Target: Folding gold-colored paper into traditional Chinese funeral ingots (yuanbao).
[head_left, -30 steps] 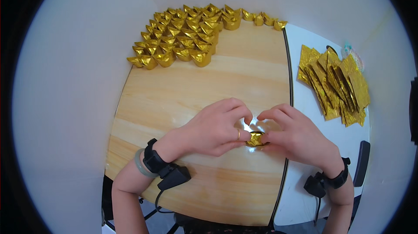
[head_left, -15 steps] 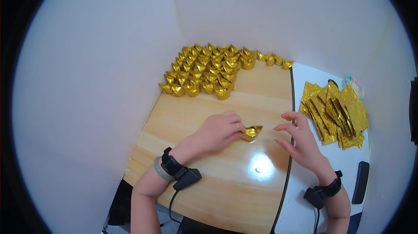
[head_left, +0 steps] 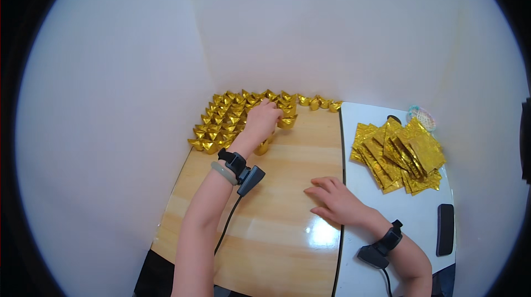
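Note:
My left hand (head_left: 263, 121) reaches over the right side of the rows of folded gold foil paper ingots (head_left: 218, 123). Its fingers are closed at the edge of one gold paper ingot (head_left: 287, 123), in front of the back row. The hand and wrist cover part of the rows behind them. My right hand (head_left: 336, 202) hovers at the wooden table's (head_left: 287, 167) right side, fingers apart and nothing in them.
A loose pile of flat gold foil paper pieces (head_left: 398, 156) lies on the white table (head_left: 359, 247) at right. Beside it are a small woven basket (head_left: 422, 118) and a dark oblong object (head_left: 445, 229). Several small gold folded pieces (head_left: 315, 103) line the back edge. White walls enclose the tables.
My left hand has carried the paper ingot from the table's middle up to the rows at the back. The right hand has moved left over the wood. The view has shifted.

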### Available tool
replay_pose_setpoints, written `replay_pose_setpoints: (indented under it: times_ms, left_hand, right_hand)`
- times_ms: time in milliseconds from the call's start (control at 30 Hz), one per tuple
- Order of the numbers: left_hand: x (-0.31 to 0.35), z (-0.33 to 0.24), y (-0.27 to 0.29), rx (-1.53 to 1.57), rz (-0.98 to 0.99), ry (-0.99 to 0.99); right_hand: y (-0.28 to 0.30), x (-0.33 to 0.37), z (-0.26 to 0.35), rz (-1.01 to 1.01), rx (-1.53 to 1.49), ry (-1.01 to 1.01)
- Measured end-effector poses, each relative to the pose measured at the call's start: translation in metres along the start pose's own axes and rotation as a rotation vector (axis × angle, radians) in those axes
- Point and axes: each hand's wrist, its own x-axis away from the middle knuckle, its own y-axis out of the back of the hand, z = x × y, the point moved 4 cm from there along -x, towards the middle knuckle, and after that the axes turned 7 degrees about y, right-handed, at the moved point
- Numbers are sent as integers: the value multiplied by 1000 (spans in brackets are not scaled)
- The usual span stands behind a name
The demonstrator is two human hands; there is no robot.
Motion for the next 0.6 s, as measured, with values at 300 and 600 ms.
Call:
replay_pose_setpoints:
  times_ms: [300,600]
  left_hand:
    - [-18,16,-28,-89,-6,-6]
    - [-16,23,-34,-110,-73,-29]
  right_hand:
    - [-6,4,-4,6,22,2]
    - [-15,1,-6,-53,-15,17]
